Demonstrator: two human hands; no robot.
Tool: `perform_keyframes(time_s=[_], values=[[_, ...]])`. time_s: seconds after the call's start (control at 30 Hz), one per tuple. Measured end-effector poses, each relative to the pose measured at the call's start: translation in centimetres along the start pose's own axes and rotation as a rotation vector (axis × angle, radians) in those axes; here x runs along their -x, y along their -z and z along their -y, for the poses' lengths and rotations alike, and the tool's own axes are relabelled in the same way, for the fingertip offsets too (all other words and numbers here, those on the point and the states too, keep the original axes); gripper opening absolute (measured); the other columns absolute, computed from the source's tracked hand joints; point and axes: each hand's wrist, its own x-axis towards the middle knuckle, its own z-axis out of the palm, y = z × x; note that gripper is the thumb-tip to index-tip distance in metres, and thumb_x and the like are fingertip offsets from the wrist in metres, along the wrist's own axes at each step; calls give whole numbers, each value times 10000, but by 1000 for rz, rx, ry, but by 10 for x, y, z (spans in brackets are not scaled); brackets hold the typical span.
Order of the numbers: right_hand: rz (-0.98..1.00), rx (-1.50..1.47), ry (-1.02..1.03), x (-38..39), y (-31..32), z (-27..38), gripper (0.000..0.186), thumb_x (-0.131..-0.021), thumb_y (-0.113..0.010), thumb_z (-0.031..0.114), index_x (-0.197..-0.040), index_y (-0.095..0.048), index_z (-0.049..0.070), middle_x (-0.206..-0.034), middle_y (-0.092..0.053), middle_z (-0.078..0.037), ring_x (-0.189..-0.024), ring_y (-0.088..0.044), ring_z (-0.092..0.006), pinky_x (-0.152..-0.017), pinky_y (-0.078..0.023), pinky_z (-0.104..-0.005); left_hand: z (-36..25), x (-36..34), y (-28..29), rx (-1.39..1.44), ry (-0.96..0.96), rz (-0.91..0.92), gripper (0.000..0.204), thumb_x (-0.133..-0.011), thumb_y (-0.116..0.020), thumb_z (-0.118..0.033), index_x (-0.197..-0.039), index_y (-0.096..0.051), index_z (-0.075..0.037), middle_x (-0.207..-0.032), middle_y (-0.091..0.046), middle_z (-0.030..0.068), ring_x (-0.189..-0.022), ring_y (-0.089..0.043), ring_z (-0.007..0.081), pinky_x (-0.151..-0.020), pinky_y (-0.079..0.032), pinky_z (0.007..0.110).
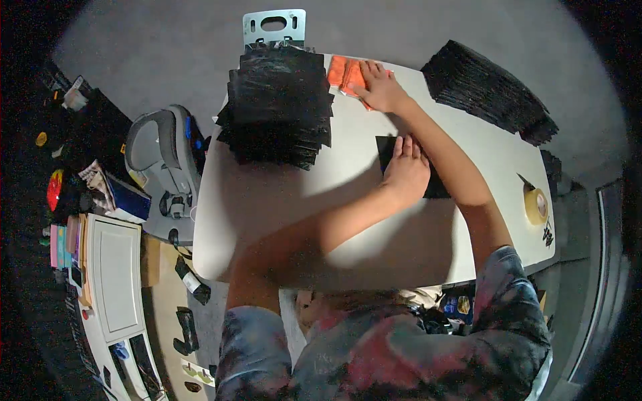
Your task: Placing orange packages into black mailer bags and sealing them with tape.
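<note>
My left hand (406,172) rests flat with fingers stretched over a flat black piece (438,187) on the white table (321,200). It hides much of that piece. My right hand (381,88) reaches farther out, palm down and fingers apart, over some flat orange packets (340,70) by the far table edge. Whether its fingertips grip a packet is not plain; it looks laid on top. Left of the packets lies a tall, uneven stack of black sheets or bags (281,100), with a pale metal plate with cut-out slots (274,27) at its far end.
A long fanned stack of black pieces (491,93) lies along the far right edge. A tape roll (536,206) sits near the right edge, by small dark bits (548,235). Left of the table stand a grey child seat (160,154) and a white cabinet (117,274).
</note>
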Motion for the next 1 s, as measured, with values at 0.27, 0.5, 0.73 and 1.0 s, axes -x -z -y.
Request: perform_keyframes(time_s=[0.27, 0.5, 0.73, 1.0], values=[[277, -21, -112, 45, 13, -61, 906, -1016, -396, 665, -1612, -223, 5, -1676, -199, -248, -1543, -231, -408, -1263, -177, -493, 2, 2, -16, 101, 52, -78, 825, -1050, -409, -531, -1549, -284, 114, -1653, -224, 290, -1552, -156, 443, -1242, -142, 600], [300, 55, -187, 200, 76, -121, 860, -1020, -422, 640, -1631, -214, 70, -1680, -226, -209, -1563, -191, -374, -1276, -143, -467, 2, 12, -6, 96, -3, -30, 824, -1051, -443, -505, -1528, -286, 148, -1632, -244, 322, -1541, -197, 454, -1236, -186, 596], [169, 391, -395, 263, 120, -156, 754, -1016, -541, 491, -1593, -315, 60, -1639, -312, -231, -1535, -271, -388, -1238, -249, -526, 1, 9, 4, 131, -159, -215, 607, -1076, -455, -331, -1429, -413, 160, -1536, -394, 344, -1467, -338, 482, -1210, -296, 531], [233, -2, 226, 233, 82, 2, 880, -1018, -420, 608, -1580, -250, -46, -1662, -241, -232, -1553, -195, -404, -1252, -189, -551, 26, 31, -14, 94, -143, -267, 590, -969, -599, -238, -1405, -460, 133, -1507, -421, 339, -1441, -368, 496, -1153, -338, 595]])
